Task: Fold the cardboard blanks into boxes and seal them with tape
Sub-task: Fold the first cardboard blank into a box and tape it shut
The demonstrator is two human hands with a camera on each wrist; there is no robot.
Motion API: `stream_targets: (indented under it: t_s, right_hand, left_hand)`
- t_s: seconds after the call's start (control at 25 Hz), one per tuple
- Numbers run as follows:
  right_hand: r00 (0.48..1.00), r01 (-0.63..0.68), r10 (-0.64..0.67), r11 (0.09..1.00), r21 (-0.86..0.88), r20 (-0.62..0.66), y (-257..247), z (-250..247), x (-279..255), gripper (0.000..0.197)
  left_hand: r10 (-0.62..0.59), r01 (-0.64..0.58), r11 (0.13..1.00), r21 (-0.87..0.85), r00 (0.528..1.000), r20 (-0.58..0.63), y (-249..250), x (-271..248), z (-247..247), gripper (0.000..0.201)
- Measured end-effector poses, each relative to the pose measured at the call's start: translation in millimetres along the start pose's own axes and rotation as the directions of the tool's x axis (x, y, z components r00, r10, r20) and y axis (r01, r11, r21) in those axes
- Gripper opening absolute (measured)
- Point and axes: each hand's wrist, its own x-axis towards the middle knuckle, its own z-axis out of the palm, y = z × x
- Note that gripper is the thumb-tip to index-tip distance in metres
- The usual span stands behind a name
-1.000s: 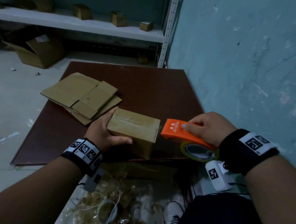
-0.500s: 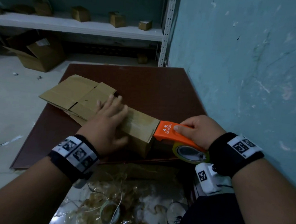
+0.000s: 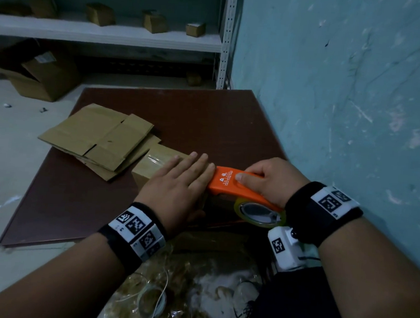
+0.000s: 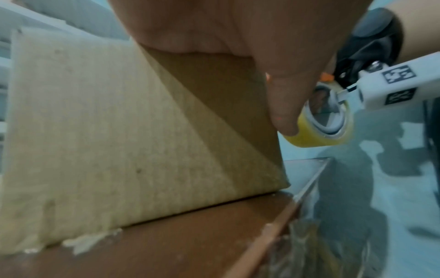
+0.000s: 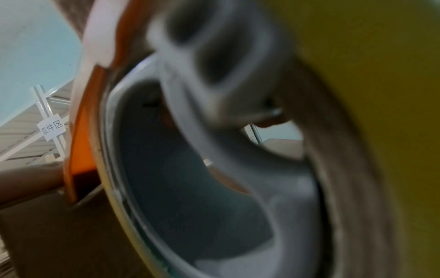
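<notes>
A folded cardboard box (image 3: pixel 153 166) stands near the front edge of the brown table (image 3: pixel 206 123), with shiny tape along its top. My left hand (image 3: pixel 181 179) lies flat on the box top, fingers straight, thumb down the near side (image 4: pixel 281 105). My right hand (image 3: pixel 269 180) grips an orange tape dispenser (image 3: pixel 234 186) at the box's right end; its yellow tape roll (image 3: pixel 260 213) hangs below. In the left wrist view the box side (image 4: pixel 119 141) fills the frame, the roll (image 4: pixel 321 129) beside it. The right wrist view is blurred roll (image 5: pixel 381 94) and orange frame (image 5: pixel 81 150).
A stack of flat cardboard blanks (image 3: pixel 98 138) lies at the table's left. A teal wall (image 3: pixel 345 93) runs along the right. White shelving (image 3: pixel 101 32) with small boxes stands behind, an open carton (image 3: pixel 43 72) on the floor. Tape scraps (image 3: pixel 182 293) lie below the table edge.
My left hand left the box's near side, flattened on its top and slid right toward the dispenser. The dispenser moved left onto the box's right end.
</notes>
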Motion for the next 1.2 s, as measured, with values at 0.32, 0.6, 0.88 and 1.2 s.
stream_targets:
  t_s: [0.32, 0.6, 0.88, 1.2]
  right_hand:
    - [0.999, -0.037, 0.036, 0.997, -0.072, -0.007, 7.7, -29.4, -24.2, 0.032]
    - [0.996, -0.022, 0.054, 0.916, -0.400, 0.070, -32.1, -15.2, -14.9, 0.042]
    - [0.985, -0.118, 0.164, 0.854, -0.506, 0.047, -63.6, 21.0, -1.7, 0.032]
    - [0.977, -0.205, 0.164, 0.897, -0.392, -0.136, -29.8, 16.8, 12.2, 0.038]
  left_hand:
    - [-0.039, 0.039, 0.999, 0.007, 0.999, 0.018, -0.5, 5.6, 0.6, 0.098]
    - [-0.039, 0.039, 0.999, 0.000, 0.999, -0.002, -0.5, 4.2, 4.5, 0.099]
    - [-0.037, 0.036, 0.999, -0.024, 0.999, -0.032, -2.0, 3.8, 9.1, 0.099]
    - [-0.237, 0.182, 0.937, -0.298, 0.958, -0.161, 12.0, 15.2, -0.5, 0.068]
